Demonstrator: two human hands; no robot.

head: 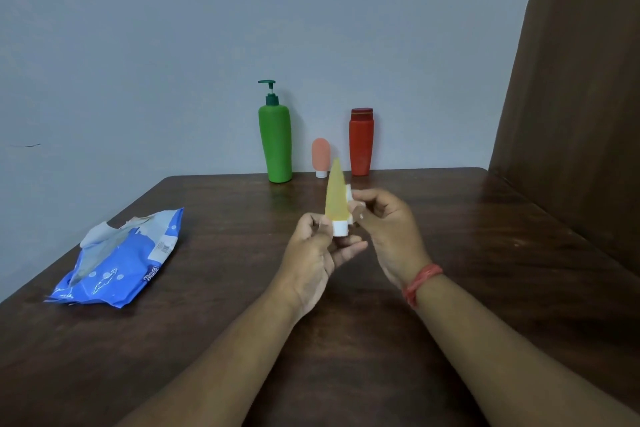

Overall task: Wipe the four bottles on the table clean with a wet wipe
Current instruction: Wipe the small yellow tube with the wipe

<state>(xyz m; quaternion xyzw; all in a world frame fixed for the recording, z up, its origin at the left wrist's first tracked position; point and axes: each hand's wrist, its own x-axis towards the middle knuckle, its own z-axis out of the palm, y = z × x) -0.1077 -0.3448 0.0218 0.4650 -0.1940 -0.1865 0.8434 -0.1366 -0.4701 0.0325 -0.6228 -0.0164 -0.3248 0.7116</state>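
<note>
While left hand [313, 248] grips white cap, yellow tube [335, 196] upright.

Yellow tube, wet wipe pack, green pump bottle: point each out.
yellow tube [335, 194], head view, middle of its body.
wet wipe pack [117, 263], head view, blue front face.
green pump bottle [275, 146], head view, middle of its green body.
</note>
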